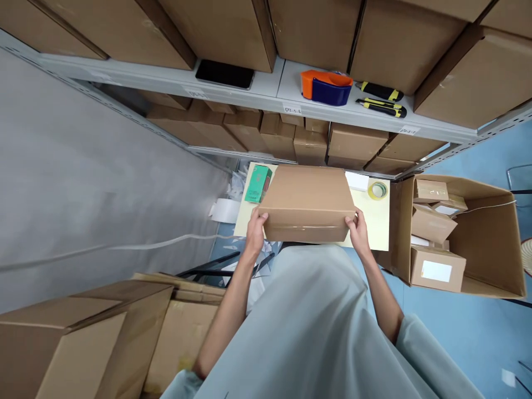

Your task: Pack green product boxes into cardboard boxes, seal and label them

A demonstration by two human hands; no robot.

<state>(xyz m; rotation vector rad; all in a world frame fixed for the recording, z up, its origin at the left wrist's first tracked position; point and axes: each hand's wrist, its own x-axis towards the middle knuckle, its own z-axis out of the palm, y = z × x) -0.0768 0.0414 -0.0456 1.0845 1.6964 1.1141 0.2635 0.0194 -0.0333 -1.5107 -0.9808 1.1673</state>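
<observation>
A brown cardboard box (308,191), with a strip of clear tape along its near side, is held between my two hands above a pale yellow tabletop (376,224). My left hand (255,231) grips its left near corner, thumb on the near side. At the right near corner, my right hand (358,230) has the same kind of hold. Just left of the box lies a small green box (258,184). To its right are a roll of tape (377,190) and a white paper stack or box (356,180), partly hidden.
A metal shelf (266,91) full of cartons stands ahead, bearing a phone (225,74), an orange and blue tape dispenser (326,87) and two cutters (380,100). On the right, a large open carton (490,238) holds several small boxes. Folded cardboard (183,338) leans at lower left.
</observation>
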